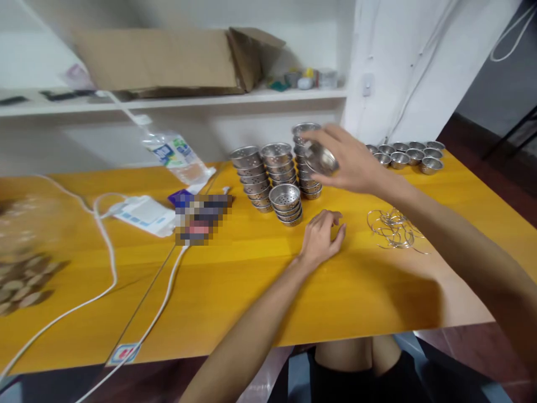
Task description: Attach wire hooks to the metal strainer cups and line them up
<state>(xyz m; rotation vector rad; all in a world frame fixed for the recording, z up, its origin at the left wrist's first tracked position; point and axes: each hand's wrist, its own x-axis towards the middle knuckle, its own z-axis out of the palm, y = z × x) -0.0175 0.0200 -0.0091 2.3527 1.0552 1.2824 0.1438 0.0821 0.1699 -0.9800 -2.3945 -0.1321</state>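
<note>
My right hand [350,157] grips a small shiny metal cup [321,159], tilted, in front of the tallest stack of perforated metal cups [306,129]. Two more tall stacks, a left stack [251,173] and a middle stack [277,154], stand beside it. A shorter stack [286,201] is nearest to my left hand [322,238]. That hand lies on the yellow table [235,313] with its fingers loosely curled, the thumb apart and nothing in it. Right of it lies a tangle of thin metal wire rings [394,229].
Several metal cups [400,159] stand at the back right. A plastic bottle [178,157], a white packet [145,215] and a white cable [168,291] are on the left. Round wooden-looking pieces [25,285] lie far left. A cardboard box [159,59] sits on the shelf.
</note>
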